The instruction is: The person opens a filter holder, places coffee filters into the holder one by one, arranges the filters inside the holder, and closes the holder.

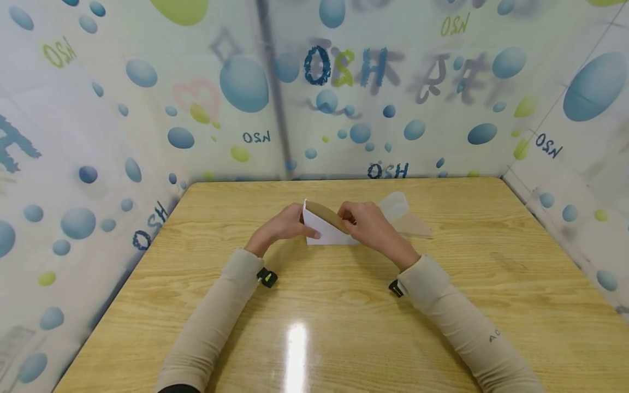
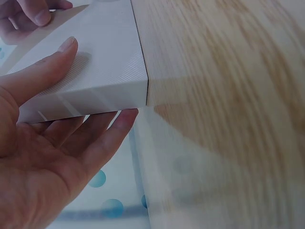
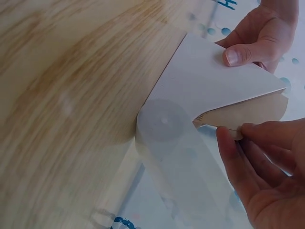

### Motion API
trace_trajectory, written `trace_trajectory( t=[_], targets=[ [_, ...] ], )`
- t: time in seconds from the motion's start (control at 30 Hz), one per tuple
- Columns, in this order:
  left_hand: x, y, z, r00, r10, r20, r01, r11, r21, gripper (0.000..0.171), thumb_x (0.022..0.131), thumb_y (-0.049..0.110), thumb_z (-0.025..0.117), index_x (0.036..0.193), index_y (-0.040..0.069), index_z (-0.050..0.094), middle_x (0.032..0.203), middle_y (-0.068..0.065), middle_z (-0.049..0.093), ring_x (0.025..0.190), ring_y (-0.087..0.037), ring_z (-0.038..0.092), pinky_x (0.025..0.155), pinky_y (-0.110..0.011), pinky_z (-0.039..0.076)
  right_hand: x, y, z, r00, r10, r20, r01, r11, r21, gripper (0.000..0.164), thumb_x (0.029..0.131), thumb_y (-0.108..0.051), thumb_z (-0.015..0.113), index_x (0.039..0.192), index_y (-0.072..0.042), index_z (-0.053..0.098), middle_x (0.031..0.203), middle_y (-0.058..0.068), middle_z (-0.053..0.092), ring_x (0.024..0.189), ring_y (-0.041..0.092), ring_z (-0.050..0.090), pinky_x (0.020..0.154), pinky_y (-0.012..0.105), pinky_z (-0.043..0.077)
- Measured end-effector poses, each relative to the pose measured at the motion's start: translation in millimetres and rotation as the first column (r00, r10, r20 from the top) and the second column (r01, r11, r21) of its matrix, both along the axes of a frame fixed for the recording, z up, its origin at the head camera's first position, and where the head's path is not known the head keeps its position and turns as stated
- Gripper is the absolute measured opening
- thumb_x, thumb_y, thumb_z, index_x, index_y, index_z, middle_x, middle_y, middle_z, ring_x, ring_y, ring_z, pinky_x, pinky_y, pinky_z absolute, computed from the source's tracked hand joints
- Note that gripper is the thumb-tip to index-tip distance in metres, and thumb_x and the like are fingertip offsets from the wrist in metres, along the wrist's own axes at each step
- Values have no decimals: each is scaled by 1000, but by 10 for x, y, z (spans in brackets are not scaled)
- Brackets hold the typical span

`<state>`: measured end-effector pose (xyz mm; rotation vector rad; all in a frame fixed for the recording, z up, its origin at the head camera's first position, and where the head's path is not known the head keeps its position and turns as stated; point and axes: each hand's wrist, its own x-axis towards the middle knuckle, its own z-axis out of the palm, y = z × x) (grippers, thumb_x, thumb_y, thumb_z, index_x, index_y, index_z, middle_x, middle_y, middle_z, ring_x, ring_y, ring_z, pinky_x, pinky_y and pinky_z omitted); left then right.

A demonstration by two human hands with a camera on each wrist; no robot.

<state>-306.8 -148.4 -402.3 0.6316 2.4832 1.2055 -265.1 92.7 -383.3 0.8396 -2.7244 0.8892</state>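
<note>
Well, beyond the two pale sleeves (image 1: 206, 327) stretched above the worktop (image 1: 354, 327), the left hand (image 1: 282, 222) is clamped on one end of the box (image 1: 326, 232), thumb on the broad face, fingers round the narrow side. A firm but light grip would suit, I'd say, since those walls look likely to buckle. The right hand (image 1: 371, 224) pinches the brown card (image 1: 324, 213) between thumb and fingers; better, to my mind, to ease it evenly along its edge than to tug at one corner. The box stands on edge toward the worktop's far side, plain white outside, its top gaping to show the brown. Whether the card belongs to it, I can't tell. Behind the right hand are a milky sheet (image 1: 395, 205) and a tan piece (image 1: 415, 225), then the spotted curtain (image 1: 319, 120).
</note>
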Motion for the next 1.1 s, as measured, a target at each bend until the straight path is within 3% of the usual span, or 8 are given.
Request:
trace_trajectory(
  t=[1.1],
  targets=[
    [7,-4,7,1000,0,2,0,1000,-6,40,87,8,82,123,2,66,115,-16,74,96,-22,71,81,-31,56,-14,-59,-70,999,-21,40,16,992,124,19,96,1,63,112,-2,71,102,14,78,91,26,74,78,39,60]
  ],
)
